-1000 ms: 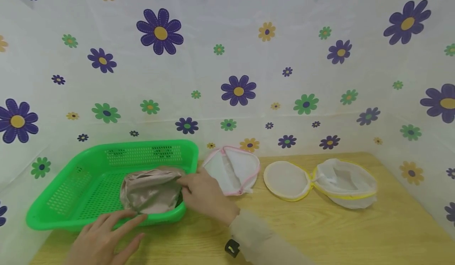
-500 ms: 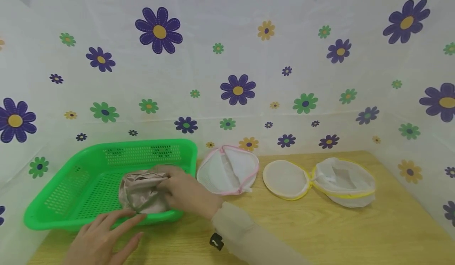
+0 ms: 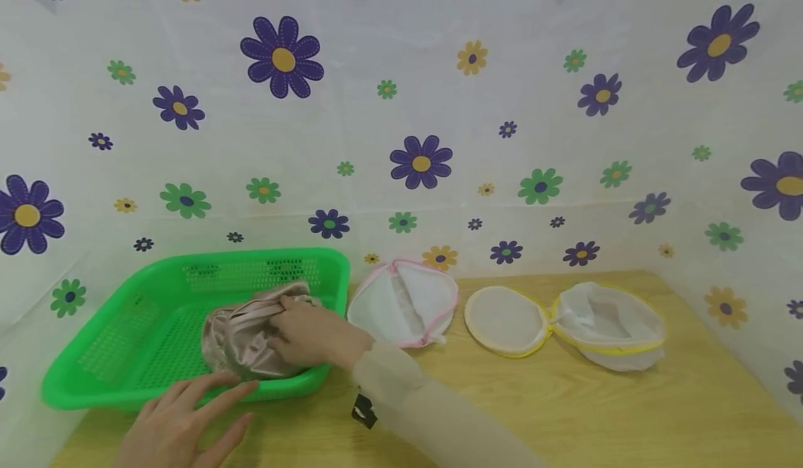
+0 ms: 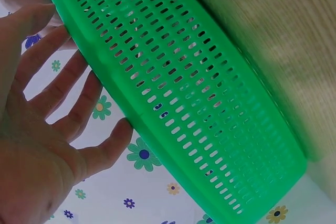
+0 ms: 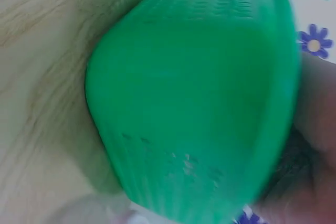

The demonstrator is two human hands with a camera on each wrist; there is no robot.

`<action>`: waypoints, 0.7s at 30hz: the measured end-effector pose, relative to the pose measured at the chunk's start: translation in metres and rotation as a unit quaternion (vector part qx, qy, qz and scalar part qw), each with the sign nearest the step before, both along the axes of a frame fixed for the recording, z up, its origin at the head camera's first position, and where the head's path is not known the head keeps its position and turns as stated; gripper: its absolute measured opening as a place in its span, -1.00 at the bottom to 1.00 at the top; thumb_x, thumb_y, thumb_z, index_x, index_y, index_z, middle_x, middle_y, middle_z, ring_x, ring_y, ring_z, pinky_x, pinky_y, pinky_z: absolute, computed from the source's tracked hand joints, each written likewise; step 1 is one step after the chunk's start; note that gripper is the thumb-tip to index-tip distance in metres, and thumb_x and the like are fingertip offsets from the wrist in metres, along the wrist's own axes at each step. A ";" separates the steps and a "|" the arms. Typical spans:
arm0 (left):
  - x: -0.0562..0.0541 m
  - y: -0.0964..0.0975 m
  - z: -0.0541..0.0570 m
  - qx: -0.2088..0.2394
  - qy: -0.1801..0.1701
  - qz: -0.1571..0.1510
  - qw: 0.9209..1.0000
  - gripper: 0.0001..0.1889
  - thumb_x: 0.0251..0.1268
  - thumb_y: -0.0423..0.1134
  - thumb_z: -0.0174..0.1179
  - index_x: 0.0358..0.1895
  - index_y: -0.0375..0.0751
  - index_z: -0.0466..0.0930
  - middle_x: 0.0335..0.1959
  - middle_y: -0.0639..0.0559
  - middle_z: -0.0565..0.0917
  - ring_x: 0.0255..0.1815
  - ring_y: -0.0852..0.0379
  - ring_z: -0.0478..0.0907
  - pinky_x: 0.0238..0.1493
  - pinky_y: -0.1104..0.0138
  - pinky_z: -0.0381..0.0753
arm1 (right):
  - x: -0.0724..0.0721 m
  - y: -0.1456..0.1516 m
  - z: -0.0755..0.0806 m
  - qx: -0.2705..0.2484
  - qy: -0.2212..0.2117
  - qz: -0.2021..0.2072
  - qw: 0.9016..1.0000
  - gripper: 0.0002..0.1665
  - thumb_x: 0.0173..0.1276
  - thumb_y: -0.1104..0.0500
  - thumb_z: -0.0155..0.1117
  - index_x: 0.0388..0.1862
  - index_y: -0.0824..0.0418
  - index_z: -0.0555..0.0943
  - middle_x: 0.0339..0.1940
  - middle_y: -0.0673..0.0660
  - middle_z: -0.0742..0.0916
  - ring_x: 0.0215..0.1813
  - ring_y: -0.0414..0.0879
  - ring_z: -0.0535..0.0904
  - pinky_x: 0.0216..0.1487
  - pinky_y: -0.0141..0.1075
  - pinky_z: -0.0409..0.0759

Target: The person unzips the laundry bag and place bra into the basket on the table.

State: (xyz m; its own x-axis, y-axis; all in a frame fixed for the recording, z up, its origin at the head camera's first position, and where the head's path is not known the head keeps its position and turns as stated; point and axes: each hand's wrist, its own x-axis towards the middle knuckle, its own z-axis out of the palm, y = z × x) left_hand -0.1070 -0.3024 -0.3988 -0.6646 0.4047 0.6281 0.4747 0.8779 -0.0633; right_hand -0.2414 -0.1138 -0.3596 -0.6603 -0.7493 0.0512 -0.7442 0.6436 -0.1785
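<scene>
A bundle of shiny, pinkish-beige satin cloth lies crumpled in the right end of a green plastic basket. My right hand reaches over the basket's right rim and pinches the cloth between thumb and fingers, some of them hidden in its folds. In the right wrist view, the basket's end wall covers most of the cloth. My left hand rests its spread fingertips on the near rim. The left wrist view has those fingers lightly bent along the rim, above the slotted side wall.
Right of the basket lies a white mesh bag with pink trim. Farther right, a yellow-trimmed round mesh piece joins an open white mesh pouch. All stand on a wooden table before a flowered sheet.
My right hand has moved left from the basket's right rim, pushing and bunching the cloth leftward. The left hand stays at the near rim.
</scene>
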 end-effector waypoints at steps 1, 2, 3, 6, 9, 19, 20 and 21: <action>0.001 -0.001 0.000 -0.001 -0.001 0.001 1.000 -0.52 0.34 0.41 0.11 0.03 0.22 0.75 -0.10 0.10 0.72 -0.25 -0.08 0.67 -0.50 -0.05 0.61 | 0.001 0.004 0.001 -0.014 0.007 0.011 1.000 -0.64 0.61 -0.03 0.03 0.19 0.02 0.64 0.39 0.03 0.61 0.25 -0.20 0.61 0.27 -0.37 0.56; 0.001 -0.001 -0.001 -0.002 -0.002 0.003 1.000 -0.52 0.32 0.41 0.13 0.03 0.22 0.74 -0.10 0.11 0.72 -0.24 -0.08 0.67 -0.50 -0.05 0.61 | 0.001 0.009 0.003 -0.030 0.013 0.023 0.999 -0.66 0.59 0.00 0.06 0.17 0.02 0.65 0.31 0.01 0.66 0.17 -0.22 0.64 0.20 -0.41 0.58; 0.002 -0.002 -0.001 -0.003 -0.001 0.005 1.000 -0.51 0.34 0.42 0.10 0.03 0.23 0.74 -0.09 0.12 0.72 -0.24 -0.07 0.67 -0.50 -0.04 0.61 | 0.002 0.016 0.006 -0.044 0.015 0.034 0.998 -0.67 0.59 0.03 0.08 0.16 0.04 0.66 0.25 0.01 0.69 0.10 -0.23 0.65 0.13 -0.44 0.59; 0.002 -0.004 -0.001 -0.007 -0.003 0.011 1.000 -0.49 0.38 0.44 0.02 0.04 0.24 0.73 -0.09 0.13 0.72 -0.24 -0.06 0.68 -0.51 -0.03 0.61 | 0.008 0.042 0.015 -0.075 0.006 0.044 0.996 -0.64 0.58 0.06 0.10 0.25 0.07 0.64 0.25 0.03 0.69 0.05 -0.22 0.68 0.03 -0.46 0.62; 0.002 -0.005 -0.001 -0.010 -0.010 0.017 1.000 -0.54 0.37 0.39 0.09 0.04 0.24 0.73 -0.09 0.13 0.72 -0.24 -0.06 0.67 -0.51 -0.02 0.61 | 0.014 0.076 0.023 -0.094 0.005 0.035 0.995 -0.61 0.60 0.05 0.09 0.28 0.09 0.63 0.37 0.07 0.65 0.30 -0.11 0.64 0.25 -0.32 0.61; 0.001 0.004 -0.007 0.004 0.004 0.014 1.000 -0.47 0.48 0.40 -0.10 0.03 0.20 0.75 -0.11 0.09 0.73 -0.24 -0.08 0.67 -0.46 -0.07 0.63 | 0.029 0.232 0.019 -0.079 0.031 -0.078 0.993 -0.67 0.49 0.13 0.24 0.13 0.23 0.69 0.14 0.17 0.77 0.16 0.09 0.72 0.20 -0.03 0.65; 0.001 0.005 -0.007 0.004 0.009 0.013 1.000 -0.43 0.49 0.41 -0.16 0.02 0.20 0.75 -0.11 0.09 0.73 -0.25 -0.07 0.67 -0.46 -0.06 0.63 | 0.032 0.249 0.018 -0.067 0.018 -0.102 0.992 -0.66 0.50 0.12 0.23 0.15 0.23 0.68 0.14 0.17 0.77 0.17 0.11 0.71 0.20 0.00 0.64; 0.001 0.006 -0.007 0.005 0.015 0.011 1.000 -0.39 0.51 0.42 -0.24 0.01 0.19 0.75 -0.12 0.08 0.73 -0.25 -0.07 0.67 -0.46 -0.06 0.64 | 0.034 0.265 0.015 -0.058 0.008 -0.119 0.991 -0.64 0.49 0.12 0.24 0.16 0.25 0.67 0.14 0.19 0.76 0.18 0.14 0.70 0.21 0.04 0.63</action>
